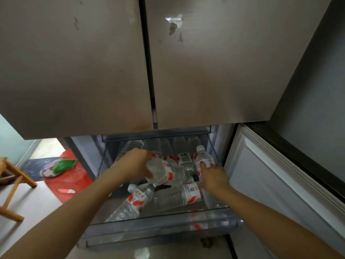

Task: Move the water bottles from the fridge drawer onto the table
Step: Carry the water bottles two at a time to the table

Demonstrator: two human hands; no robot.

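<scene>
The left hand [134, 163] curls its fingers over one end of a clear plastic water bottle with a red-and-white label [164, 171], which lies on its side atop the heap and points toward the right hand [213, 175]. That hand wraps the lower body of a second clear bottle with a white cap [202, 157], which stands nearly upright, with the thumb on its label. The risk, as I judge it, starts in these two grips. The plastic is smooth and looks misted, and the left hand holds its bottle at one end only, so the long body may twist or slip free as it rises. Lifting either one may also unsettle the loose bottles under the hands. One lies slanted below the left wrist [137, 200] and another crosswise beneath the right palm [177, 197], and they could roll against the clear plastic drawer front [158, 222]. A lift straight up could knock a bottle or knuckle on the lower edge of the grey-brown upper fridge doors [93, 71] just above the hands. More bottles lie beyond the fingertips at the drawer's back. The table is out of view. A wooden stool [13, 182] and a red plastic bag [74, 176] sit on the floor well to the left of the left arm, where a hurried turn could catch them.
</scene>
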